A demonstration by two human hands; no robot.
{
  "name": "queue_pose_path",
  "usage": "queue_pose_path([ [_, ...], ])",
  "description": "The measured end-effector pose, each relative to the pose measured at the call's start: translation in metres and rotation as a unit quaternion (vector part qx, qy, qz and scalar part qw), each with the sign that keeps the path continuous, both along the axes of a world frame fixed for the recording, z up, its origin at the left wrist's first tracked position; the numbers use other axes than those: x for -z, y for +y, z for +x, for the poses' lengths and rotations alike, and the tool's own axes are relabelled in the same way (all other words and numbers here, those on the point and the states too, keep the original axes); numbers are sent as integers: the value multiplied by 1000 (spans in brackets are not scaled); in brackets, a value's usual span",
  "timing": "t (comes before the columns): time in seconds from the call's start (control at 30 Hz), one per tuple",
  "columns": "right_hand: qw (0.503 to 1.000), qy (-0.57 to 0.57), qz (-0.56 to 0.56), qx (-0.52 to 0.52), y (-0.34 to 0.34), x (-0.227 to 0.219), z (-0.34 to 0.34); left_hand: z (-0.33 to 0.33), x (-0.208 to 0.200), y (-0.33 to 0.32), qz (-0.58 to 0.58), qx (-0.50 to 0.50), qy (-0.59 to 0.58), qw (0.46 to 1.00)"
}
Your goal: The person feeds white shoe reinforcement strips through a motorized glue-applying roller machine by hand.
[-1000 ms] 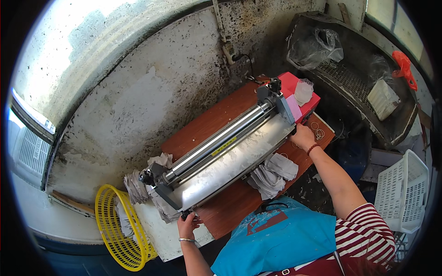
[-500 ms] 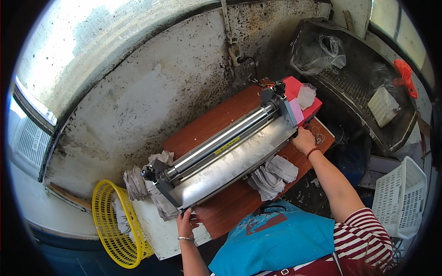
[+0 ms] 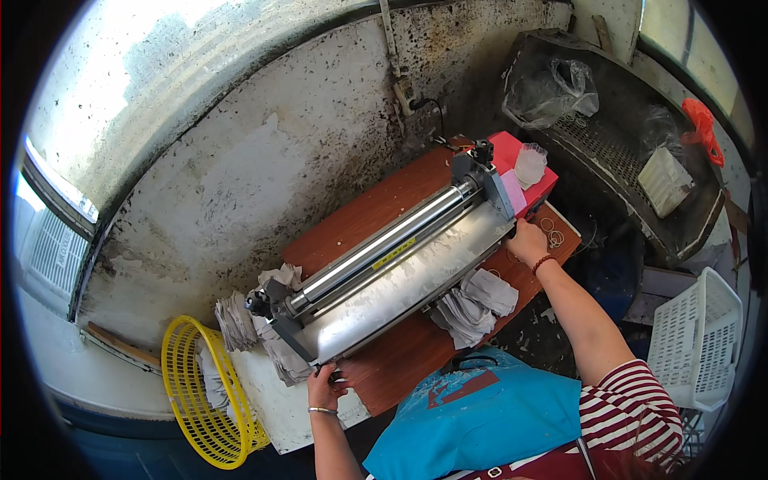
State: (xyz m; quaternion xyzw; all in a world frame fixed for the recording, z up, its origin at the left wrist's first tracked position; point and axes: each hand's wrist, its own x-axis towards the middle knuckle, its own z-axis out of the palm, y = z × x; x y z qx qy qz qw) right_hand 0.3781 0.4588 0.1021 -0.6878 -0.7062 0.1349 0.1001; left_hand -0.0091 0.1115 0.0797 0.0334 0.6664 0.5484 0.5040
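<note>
A roller machine (image 3: 412, 276) with a long steel roller (image 3: 380, 250) and a sloping metal tray plate lies slantwise over a red-brown board. My left hand (image 3: 326, 388) is at the near left corner of the machine, its fingers curled against the tray's edge. At the right end my right hand (image 3: 528, 243) grips the corner beside the grey end plate; its fingertips are partly hidden there. Just in front of the tray lies a stack of folded pale grey cloth-like pieces (image 3: 472, 308). More such bundles (image 3: 284, 356) sit by the machine's left end.
A yellow basket (image 3: 178, 392) holding pale pieces stands at the left. Rubber bands (image 3: 552, 234) lie near my right hand. Behind that is a red box (image 3: 540, 192) with a clear plastic cup (image 3: 530, 166). A white crate (image 3: 692, 344) and a dark metal trough (image 3: 616, 172) are at the right.
Both hands keep their places at the machine's ends. The view shifts very slightly; nothing else has visibly moved.
</note>
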Motion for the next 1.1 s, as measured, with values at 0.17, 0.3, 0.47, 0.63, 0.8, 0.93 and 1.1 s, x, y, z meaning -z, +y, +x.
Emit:
queue_pose_path([
  [0.17,1000,6,7,-4,-2,-1,-2,-7,19,-4,49,-27,-109,992],
  [0.3,1000,12,0,-3,0,2,-1,-6,29,-3,88,-58,-145,984],
  [0.47,1000,16,4,-3,2,4,-1,-11,42,-9,125,-43,-184,974],
  [0.63,999,27,21,-4,4,9,4,-7,32,-4,109,-32,-174,978],
  [0.8,999,39,16,-5,2,5,0,-7,33,-7,127,-32,-198,971],
  [0.93,999,37,16,-8,2,7,0,-6,32,-7,122,-37,-192,973],
  [1.1,999,39,16,-8,5,10,1,-6,33,-7,115,-31,-166,979],
])
